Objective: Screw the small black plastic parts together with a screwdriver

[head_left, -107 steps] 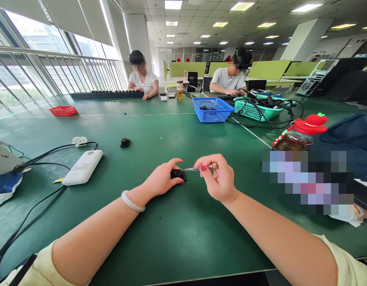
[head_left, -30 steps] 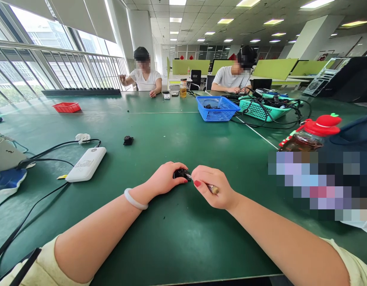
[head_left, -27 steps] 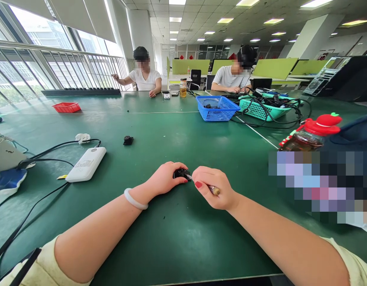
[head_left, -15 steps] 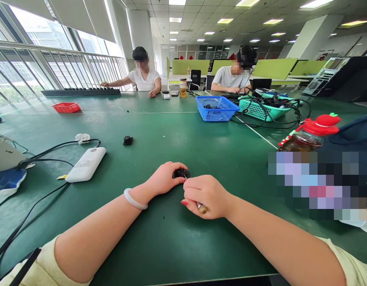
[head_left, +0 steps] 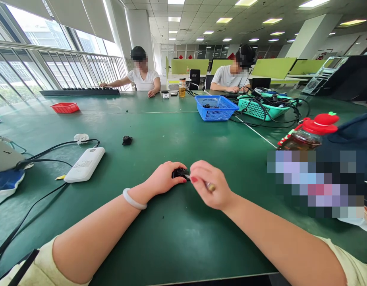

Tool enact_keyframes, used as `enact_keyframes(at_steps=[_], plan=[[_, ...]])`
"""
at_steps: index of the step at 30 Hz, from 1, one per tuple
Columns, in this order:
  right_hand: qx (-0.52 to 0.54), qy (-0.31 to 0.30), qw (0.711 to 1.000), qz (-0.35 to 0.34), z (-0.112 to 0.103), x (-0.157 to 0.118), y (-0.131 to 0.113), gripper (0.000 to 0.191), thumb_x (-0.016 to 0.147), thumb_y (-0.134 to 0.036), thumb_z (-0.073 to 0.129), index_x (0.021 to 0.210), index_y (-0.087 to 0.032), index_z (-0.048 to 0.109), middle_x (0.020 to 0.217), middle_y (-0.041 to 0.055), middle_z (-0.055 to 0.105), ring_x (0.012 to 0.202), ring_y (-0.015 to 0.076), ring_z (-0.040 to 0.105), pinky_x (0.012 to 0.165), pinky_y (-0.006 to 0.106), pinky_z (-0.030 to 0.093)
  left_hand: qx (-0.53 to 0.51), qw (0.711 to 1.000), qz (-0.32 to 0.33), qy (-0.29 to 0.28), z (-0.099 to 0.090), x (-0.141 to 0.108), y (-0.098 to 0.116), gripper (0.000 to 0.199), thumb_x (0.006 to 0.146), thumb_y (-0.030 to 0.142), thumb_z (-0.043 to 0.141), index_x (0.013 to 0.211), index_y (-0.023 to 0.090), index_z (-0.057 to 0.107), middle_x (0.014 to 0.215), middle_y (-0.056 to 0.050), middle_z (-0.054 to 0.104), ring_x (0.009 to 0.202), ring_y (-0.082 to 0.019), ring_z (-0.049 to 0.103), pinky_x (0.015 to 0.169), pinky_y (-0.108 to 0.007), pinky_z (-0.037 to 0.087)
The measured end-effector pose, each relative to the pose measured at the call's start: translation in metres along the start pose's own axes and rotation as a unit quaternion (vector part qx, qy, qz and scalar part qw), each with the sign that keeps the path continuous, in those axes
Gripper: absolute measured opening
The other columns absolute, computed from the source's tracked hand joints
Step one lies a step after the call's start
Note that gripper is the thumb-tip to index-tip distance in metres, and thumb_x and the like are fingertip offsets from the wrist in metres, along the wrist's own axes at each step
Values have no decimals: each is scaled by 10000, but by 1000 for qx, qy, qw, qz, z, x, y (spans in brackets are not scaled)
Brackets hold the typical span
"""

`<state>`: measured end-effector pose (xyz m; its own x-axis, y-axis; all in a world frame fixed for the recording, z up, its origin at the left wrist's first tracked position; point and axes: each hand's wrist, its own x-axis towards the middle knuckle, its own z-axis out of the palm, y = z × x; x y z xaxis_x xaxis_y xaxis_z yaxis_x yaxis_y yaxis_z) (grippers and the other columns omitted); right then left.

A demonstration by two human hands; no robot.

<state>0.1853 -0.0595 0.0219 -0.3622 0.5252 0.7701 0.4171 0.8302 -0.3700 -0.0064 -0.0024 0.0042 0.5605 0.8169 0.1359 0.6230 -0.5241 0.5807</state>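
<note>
My left hand (head_left: pixel 165 177) is closed around a small black plastic part (head_left: pixel 179 173), steadying it on the green table. The fingers hide much of that part, and its exact kind does not show. My right hand (head_left: pixel 211 184) is closed around a slim screwdriver-like tool (head_left: pixel 211 186) with a rounded, brownish-gold handle end. The tool's light metal tip points left and reaches the right end of the black part; whether it touches is too small to tell. Farther off to the left lies another small black part (head_left: pixel 127 140), away from both hands.
A white power bank (head_left: pixel 85 165) with black cables lies left. Blue (head_left: pixel 217 114) and teal (head_left: pixel 257 109) baskets stand beyond my hands, the teal one full of cables. A red-lidded bottle (head_left: pixel 314 133) is right, a red tray (head_left: pixel 65 107) far left. Two people sit across the table.
My right hand has shifted slightly right and its fingers have turned and loosened around the tool, whose handle end moved up and right. My left hand and the black part stay in place.
</note>
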Motion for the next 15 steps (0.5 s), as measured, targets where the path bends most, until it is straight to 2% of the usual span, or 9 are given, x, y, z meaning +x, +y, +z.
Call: enact_keyframes(at_steps=[3,6,9,12,15], plan=[[-1,60,995,82,-7,2,9,301,992,-282,398,728,-216,525,676,11,546,612,132,522,582,254,429,2,1000,0,-4,-1,0,1,279,823,366,673,1081,259,676,1051,-13,720,967,-226,643,894,-359,505],[-12,40,996,76,-9,2,11,314,994,-254,383,719,-209,528,585,-23,506,517,107,452,527,238,376,2,1000,0,-3,-1,0,2,290,817,360,679,1088,258,673,1062,-12,721,975,-227,644,899,-357,503],[-64,-29,996,-51,-3,0,4,295,951,-224,428,680,-199,541,569,-18,522,511,106,443,523,247,345,-1,1000,-3,0,-1,0,2,294,812,316,665,1098,251,672,1090,-12,719,1008,-227,640,934,-362,493],[-157,-110,962,-196,10,-4,-5,380,922,-309,497,560,-194,522,529,-2,487,509,125,393,495,285,260,1,1000,-6,4,0,-1,1,314,800,256,642,1112,248,673,1109,-16,713,1028,-224,634,952,-366,487],[-193,-167,932,-256,21,-8,-8,452,942,-391,495,540,-188,533,521,4,479,506,128,374,515,297,245,7,1000,-18,4,0,-1,1,351,792,252,640,1142,251,669,1113,-28,703,1014,-225,631,926,-369,497]])
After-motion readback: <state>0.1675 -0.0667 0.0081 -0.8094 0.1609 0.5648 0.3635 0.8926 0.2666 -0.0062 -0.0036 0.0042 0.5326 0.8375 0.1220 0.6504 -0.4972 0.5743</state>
